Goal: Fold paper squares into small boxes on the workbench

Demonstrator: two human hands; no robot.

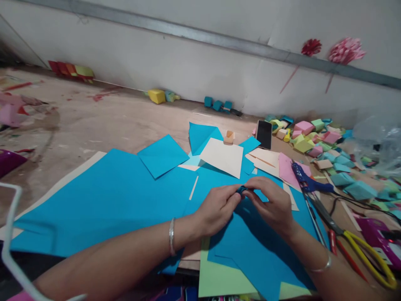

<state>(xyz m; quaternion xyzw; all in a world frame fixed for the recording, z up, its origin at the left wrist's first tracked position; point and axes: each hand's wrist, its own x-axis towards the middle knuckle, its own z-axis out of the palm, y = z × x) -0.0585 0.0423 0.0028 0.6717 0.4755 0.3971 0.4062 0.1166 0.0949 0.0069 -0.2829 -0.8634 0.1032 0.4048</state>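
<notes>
Both my hands meet over a spread of blue paper sheets [103, 200] on the table. My left hand [219, 207] and my right hand [272, 205] pinch a small rolled piece of blue paper [242, 190] between their fingertips. Each wrist wears a silver bangle. A cream sheet [224, 156] and a pink sheet [286, 167] lie just beyond my hands. A pale green sheet [219, 278] sticks out under the blue paper near the table's front edge.
A blue glue gun [305, 177] and yellow-handled scissors [366, 251] lie to the right. A phone [264, 133] stands beyond. Several folded paper cubes [326, 146] pile at the right. Paper flowers [344, 50] hang on the wall.
</notes>
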